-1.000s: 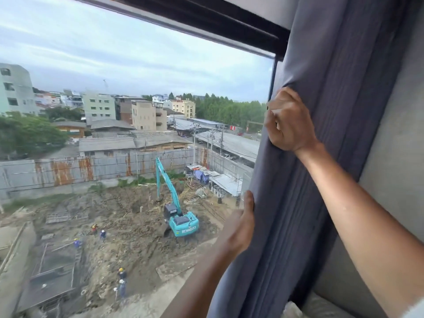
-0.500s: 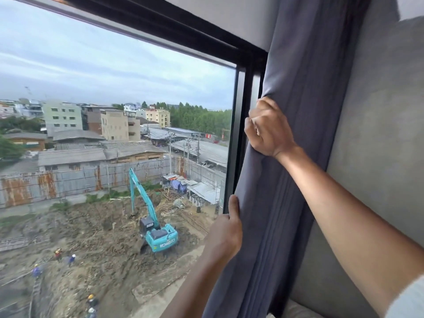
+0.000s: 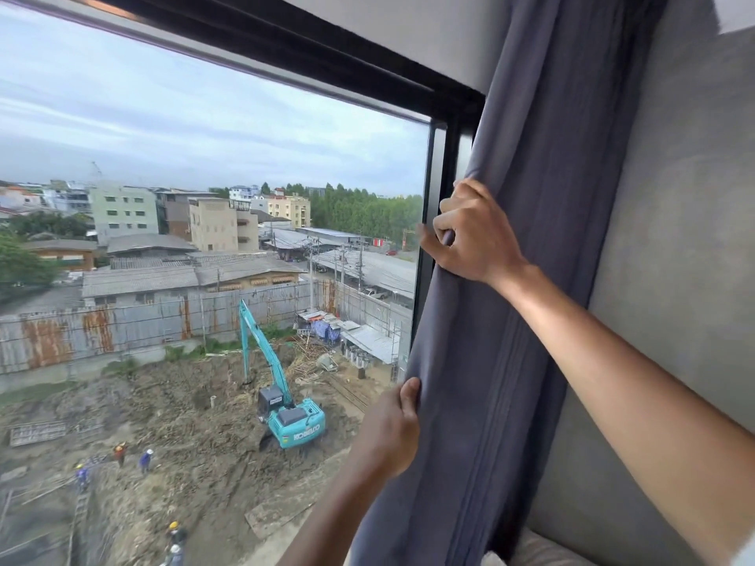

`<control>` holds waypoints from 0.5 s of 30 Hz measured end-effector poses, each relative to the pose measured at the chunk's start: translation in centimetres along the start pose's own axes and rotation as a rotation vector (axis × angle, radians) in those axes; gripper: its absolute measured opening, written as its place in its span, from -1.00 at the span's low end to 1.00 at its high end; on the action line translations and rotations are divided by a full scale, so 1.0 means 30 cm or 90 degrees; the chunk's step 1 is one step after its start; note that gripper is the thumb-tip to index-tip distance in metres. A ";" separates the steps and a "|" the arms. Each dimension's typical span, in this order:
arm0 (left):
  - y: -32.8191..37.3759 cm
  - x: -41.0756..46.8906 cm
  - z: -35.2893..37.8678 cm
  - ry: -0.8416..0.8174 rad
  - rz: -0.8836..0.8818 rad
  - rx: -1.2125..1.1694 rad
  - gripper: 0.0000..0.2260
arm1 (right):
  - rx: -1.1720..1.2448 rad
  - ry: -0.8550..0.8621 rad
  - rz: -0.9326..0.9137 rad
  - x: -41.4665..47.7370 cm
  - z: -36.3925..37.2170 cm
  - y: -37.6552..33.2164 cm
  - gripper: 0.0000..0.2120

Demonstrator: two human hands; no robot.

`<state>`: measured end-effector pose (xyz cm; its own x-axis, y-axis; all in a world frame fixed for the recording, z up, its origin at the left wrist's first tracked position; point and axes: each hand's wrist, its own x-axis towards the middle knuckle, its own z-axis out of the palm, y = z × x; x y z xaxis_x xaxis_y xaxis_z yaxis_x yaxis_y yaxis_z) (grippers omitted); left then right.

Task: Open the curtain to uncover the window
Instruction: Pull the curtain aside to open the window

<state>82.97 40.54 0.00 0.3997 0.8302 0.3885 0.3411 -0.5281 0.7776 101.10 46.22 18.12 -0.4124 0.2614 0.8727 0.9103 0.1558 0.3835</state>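
The grey-blue curtain [image 3: 531, 239] hangs bunched in folds at the window's right side, against the grey wall. My right hand [image 3: 470, 234] is clenched around the curtain's leading edge at mid height. Lower down, my left hand [image 3: 392, 430] holds the same edge, thumb on the front of the fabric and fingers hidden behind it. The window [image 3: 204, 157] is uncovered across most of its width, and its black right frame post [image 3: 439, 189] shows just left of the curtain.
A grey concrete-look wall [image 3: 674, 259] stands right of the curtain. The black top frame [image 3: 286, 42] slants across the upper view. Through the glass lies a construction site with a teal excavator [image 3: 290, 414]. A pale cushion [image 3: 531, 549] shows at the bottom right.
Both hands have carried the curtain's edge further right, and the black right frame post has come into view. The view has swung towards the right.
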 end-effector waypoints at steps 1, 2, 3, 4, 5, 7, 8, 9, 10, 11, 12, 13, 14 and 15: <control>0.005 0.001 0.000 0.000 0.007 0.007 -0.62 | -0.002 -0.022 0.009 0.003 -0.008 -0.001 -0.44; 0.006 0.001 0.000 0.001 0.005 0.011 -0.61 | -0.004 -0.044 0.019 0.005 -0.014 -0.008 -0.44; 0.008 0.003 0.004 0.000 -0.002 0.013 -0.61 | -0.006 -0.064 0.028 0.001 -0.018 -0.014 -0.43; 0.010 0.004 0.012 -0.001 -0.008 0.013 -0.61 | -0.009 -0.078 0.037 -0.006 -0.021 -0.020 -0.42; 0.012 0.003 0.017 -0.001 -0.011 0.009 -0.61 | -0.011 -0.086 0.047 -0.016 -0.023 -0.032 -0.42; 0.017 -0.006 0.039 0.000 -0.014 -0.001 -0.60 | -0.006 -0.081 0.082 -0.037 -0.026 -0.053 -0.44; 0.020 -0.012 0.050 0.002 -0.017 -0.006 -0.60 | -0.001 -0.068 0.106 -0.046 -0.026 -0.066 -0.49; 0.020 -0.016 0.059 0.001 -0.022 -0.009 -0.61 | 0.007 -0.050 0.133 -0.053 -0.024 -0.085 -0.58; 0.020 -0.021 0.068 0.002 -0.027 -0.009 -0.62 | 0.007 -0.031 0.158 -0.058 -0.019 -0.108 -0.69; 0.017 -0.027 0.074 0.002 -0.028 -0.007 -0.62 | -0.004 -0.016 0.177 -0.061 -0.013 -0.133 -0.80; 0.013 -0.036 0.074 0.001 -0.025 -0.009 -0.63 | -0.023 -0.007 0.191 -0.064 -0.009 -0.163 -0.82; 0.004 -0.045 0.073 -0.004 -0.020 -0.014 -0.62 | -0.041 0.000 0.204 -0.069 -0.005 -0.191 -0.73; -0.008 -0.051 0.071 -0.014 -0.013 -0.021 -0.61 | -0.047 0.009 0.220 -0.073 -0.002 -0.208 -0.61; -0.019 -0.050 0.075 -0.028 -0.010 -0.041 -0.60 | -0.042 0.024 0.241 -0.073 -0.006 -0.210 -0.49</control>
<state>84.08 39.19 -2.14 0.4322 0.8287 0.3556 0.2927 -0.5019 0.8139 96.29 44.50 13.84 -0.0465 0.2530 0.9663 0.9987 -0.0061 0.0497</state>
